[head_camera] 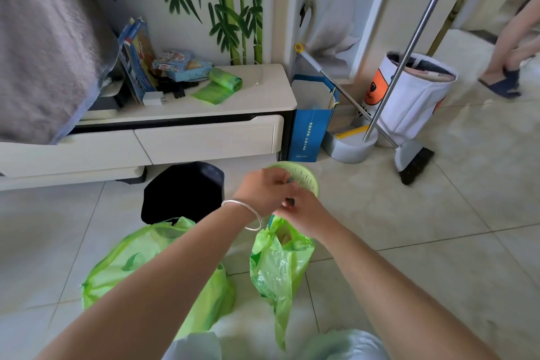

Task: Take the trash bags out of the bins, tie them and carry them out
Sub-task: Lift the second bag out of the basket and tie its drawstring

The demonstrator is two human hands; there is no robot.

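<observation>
Green trash bag [277, 266] drawstring pinched between both hands [264, 191] [304, 215]

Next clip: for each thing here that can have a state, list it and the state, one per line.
Small green bag: out of its bin, mouth gathered, being tied.
Large green bag: on the floor, top looks untied.
Black bin: on the floor, no green bag in it.
Green basket bin: bag removed.
Bag roll: partly unrolled on the cabinet.
Left hand: pinching the drawstring.
Right hand: grip on the bag's neck.
</observation>
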